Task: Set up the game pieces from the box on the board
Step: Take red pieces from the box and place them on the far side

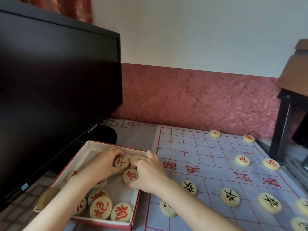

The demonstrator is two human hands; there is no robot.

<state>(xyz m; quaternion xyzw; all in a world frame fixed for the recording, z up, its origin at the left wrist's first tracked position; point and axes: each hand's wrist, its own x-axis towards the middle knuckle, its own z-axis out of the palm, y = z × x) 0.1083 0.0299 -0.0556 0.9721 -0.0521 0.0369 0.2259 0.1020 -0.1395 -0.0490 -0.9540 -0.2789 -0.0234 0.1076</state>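
A red-edged white box (83, 157) lies left of the cloth game board (208, 152). Both hands reach into it. My left hand (105, 162) pinches a round wooden piece with a red character (121, 162). My right hand (148, 172) grips another red-marked piece (130, 176) and touches a plain-faced piece (135, 159) behind it. Several red-marked pieces (100, 207) lie loose in the box's near end. On the board stand red-marked pieces (242, 160) at the far side and black-marked pieces (230, 197) on the near side.
A large black monitor (55, 90) stands close on the left, its base (106, 134) behind the box. A dark stand with cardboard boxes (291, 104) rises at the right edge of the table. A patterned red wall covering (200, 97) runs behind the board.
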